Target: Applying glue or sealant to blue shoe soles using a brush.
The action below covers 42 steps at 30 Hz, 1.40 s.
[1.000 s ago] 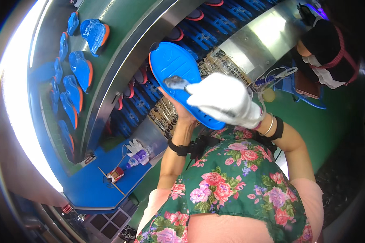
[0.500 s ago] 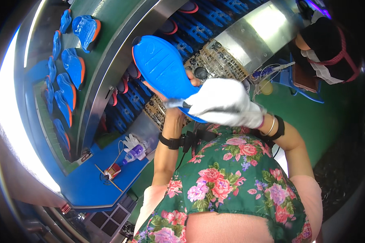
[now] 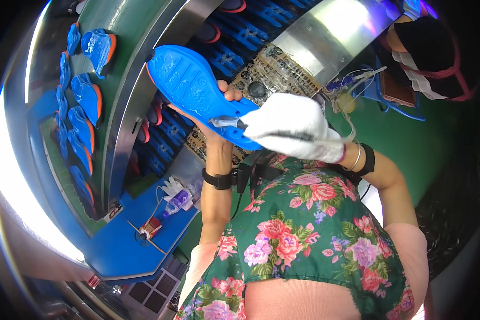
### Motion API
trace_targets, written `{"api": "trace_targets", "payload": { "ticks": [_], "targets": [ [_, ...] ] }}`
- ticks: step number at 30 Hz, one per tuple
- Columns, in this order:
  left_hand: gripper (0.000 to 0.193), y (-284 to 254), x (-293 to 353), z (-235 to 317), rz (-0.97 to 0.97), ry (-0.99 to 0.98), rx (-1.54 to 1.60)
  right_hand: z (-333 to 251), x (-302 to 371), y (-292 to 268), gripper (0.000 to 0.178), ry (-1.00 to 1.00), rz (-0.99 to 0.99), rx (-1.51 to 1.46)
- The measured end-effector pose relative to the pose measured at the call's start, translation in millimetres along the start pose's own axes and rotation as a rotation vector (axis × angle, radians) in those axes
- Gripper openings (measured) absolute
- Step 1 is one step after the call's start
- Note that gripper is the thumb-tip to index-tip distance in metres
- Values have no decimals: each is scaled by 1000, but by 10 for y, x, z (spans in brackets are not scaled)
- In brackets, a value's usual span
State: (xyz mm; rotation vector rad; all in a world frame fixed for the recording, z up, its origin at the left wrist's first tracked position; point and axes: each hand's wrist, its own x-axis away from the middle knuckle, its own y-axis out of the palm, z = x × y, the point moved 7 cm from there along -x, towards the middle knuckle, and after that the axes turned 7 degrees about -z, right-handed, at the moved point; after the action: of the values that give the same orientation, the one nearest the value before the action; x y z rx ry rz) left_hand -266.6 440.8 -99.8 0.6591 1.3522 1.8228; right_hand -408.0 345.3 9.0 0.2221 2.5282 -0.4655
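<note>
A blue shoe sole [image 3: 184, 80] with whitish wet streaks lies tilted in my bare left hand [image 3: 230, 92]. Its fingers curl over the sole's edge, while the palm is hidden underneath. My right hand [image 3: 288, 125], in a white glove, is closed around a brush [image 3: 225, 122] with a dark handle. The brush's pale, wet-looking tip rests on the narrower end of the sole, close to some small holes.
Several blue and orange soles [image 3: 87, 97] lie on a green belt at left, behind a steel rail [image 3: 140, 90]. A round dark pot [image 3: 257, 89] stands on taped cardboard [image 3: 285, 69]. A purple-labelled bottle [image 3: 178, 200] lies on a blue shelf. Another person [image 3: 429, 58] is at upper right.
The sole has shifted left in my left hand, and its streaks show more clearly. My gloved hand and the brush have moved slightly left and up along it. The surroundings have shifted slightly in view.
</note>
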Motion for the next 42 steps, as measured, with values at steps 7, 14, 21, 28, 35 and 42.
{"api": "trace_targets", "payload": {
  "ticks": [7, 14, 21, 28, 35, 42],
  "targets": [
    [109, -31, -27, 4, 10, -74, 67, 46, 108, 65, 20, 189, -110, -309],
    [112, -59, -62, -66, -20, -313, -257, -36, 353, 268, 25, -72, -225, 118],
    [117, -117, -18, -209, -145, -543, -158, 32, 377, 224, 26, -149, -243, 167],
    [111, -308, -20, -228, -139, -675, -247, 128, 257, 160, 15, 2, -312, -101],
    [120, -372, 62, -330, 106, -579, -102, 488, 455, 8, 17, 759, -83, -737],
    [56, -233, 353, -637, 292, -328, -115, 430, 219, -497, 18, 470, 108, -200]
  ]
}}
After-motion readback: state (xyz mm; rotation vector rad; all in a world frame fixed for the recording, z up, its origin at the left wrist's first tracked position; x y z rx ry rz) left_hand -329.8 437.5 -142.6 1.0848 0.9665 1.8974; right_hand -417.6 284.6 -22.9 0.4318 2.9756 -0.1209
